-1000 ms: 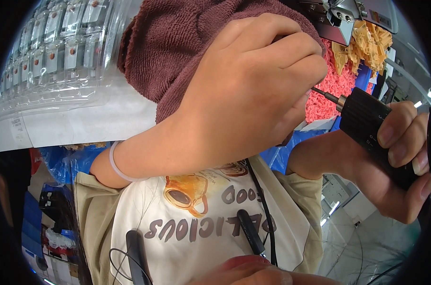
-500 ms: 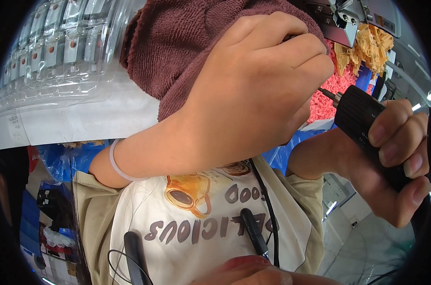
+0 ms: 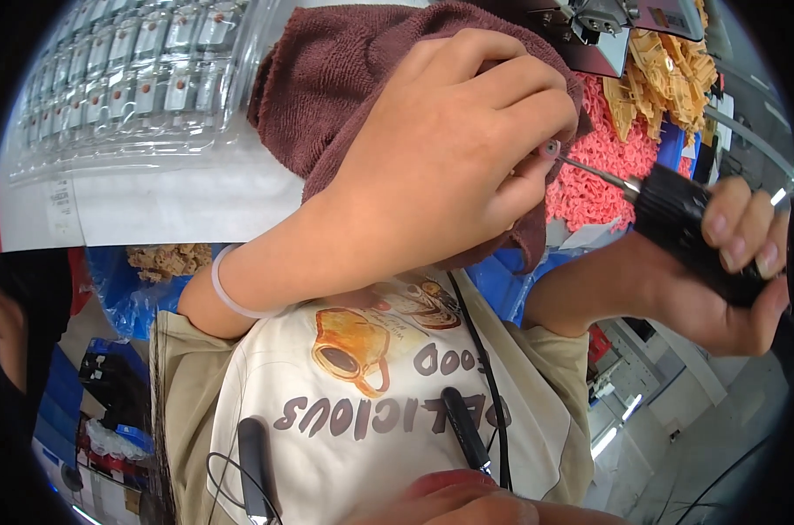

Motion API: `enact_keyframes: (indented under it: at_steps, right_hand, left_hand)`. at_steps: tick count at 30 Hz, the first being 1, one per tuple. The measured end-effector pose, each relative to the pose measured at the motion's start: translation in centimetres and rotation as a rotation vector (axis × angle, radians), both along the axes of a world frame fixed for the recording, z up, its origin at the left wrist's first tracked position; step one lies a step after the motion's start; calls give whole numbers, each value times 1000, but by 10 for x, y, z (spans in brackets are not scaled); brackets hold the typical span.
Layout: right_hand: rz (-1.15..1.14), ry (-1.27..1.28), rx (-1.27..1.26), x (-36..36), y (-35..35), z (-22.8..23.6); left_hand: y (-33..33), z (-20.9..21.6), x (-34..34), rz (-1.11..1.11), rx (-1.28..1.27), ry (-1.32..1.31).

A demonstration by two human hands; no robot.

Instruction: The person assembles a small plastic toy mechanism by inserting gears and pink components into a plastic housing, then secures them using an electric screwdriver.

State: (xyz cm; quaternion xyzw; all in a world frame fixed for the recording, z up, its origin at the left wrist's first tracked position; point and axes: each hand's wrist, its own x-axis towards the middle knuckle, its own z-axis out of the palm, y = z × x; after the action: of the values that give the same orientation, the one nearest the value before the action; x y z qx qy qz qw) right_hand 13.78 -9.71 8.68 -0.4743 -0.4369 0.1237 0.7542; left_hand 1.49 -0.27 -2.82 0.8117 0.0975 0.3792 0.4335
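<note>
My left hand [image 3: 467, 149] rests against a bunched maroon towel [image 3: 314, 96], its fingers curled closed. A small roundish part [image 3: 550, 149] with a screw or hole in its end pokes out between thumb and forefinger; the fingers hide the rest of it. My right hand [image 3: 738, 271] is wrapped round a black power screwdriver [image 3: 672, 210]. Its thin metal bit [image 3: 596, 172] points left at the small part, with the tip very close to it. Whether the tip touches, I cannot tell.
Clear plastic trays [image 3: 90, 157] of grey parts with red dots lie on the white tabletop [image 3: 169, 206] at left. Pink plastic pieces [image 3: 594, 131] and yellow plastic pieces [image 3: 664, 79] are heaped at right. A metal fixture [image 3: 598, 26] stands at the top.
The screwdriver has drawn slightly right, away from my left hand, so more of the bit shows. The end of the small part has come into sight between my left fingers.
</note>
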Motion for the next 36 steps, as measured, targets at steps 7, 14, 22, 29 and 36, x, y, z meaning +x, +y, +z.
enact_keyframes:
  at_steps: [7,14,22,29,36]
  right_hand:
    - [18,54,57,13,-52,4]
    - [-24,-57,158,28,-84,-3]
    - [-105,33,152,38,-93,1]
    - [-129,79,59,21,-85,-13]
    - [-211,96,13,21,-100,-20]
  left_hand:
    - [-11,17,-14,51,582,212]
    - [18,70,-117,-207,184,457]
    - [14,97,-249,316,16,951]
    - [25,54,-84,-123,182,338]
    - [2,16,-14,111,445,352]
